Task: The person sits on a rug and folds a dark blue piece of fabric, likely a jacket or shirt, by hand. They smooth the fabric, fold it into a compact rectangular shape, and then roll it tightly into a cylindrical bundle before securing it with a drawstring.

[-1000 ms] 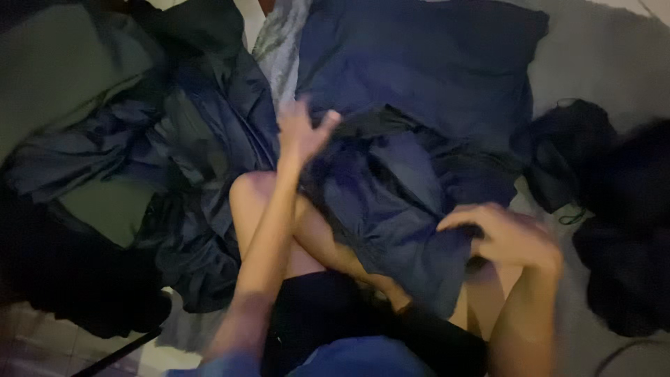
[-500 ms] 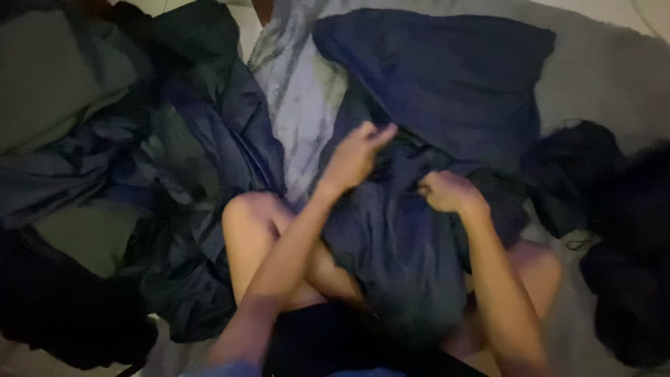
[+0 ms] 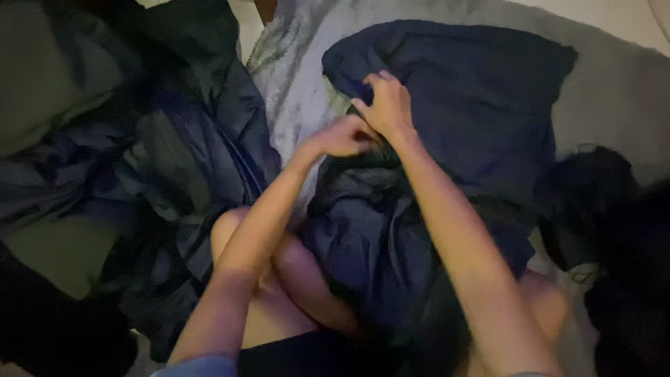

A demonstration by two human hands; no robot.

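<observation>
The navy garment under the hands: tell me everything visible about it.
The navy garment is thin, smooth, creased cloth, bunched over the person's lap and legs. Its upper end meets a flatter dark blue cloth on the grey cover. The left hand and right hand pinch its top edge.

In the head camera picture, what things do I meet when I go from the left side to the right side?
Olive green cloth → dark jacket pile → left hand → right hand, both gripping the navy blue garment → black clothes at the right edge.
</observation>
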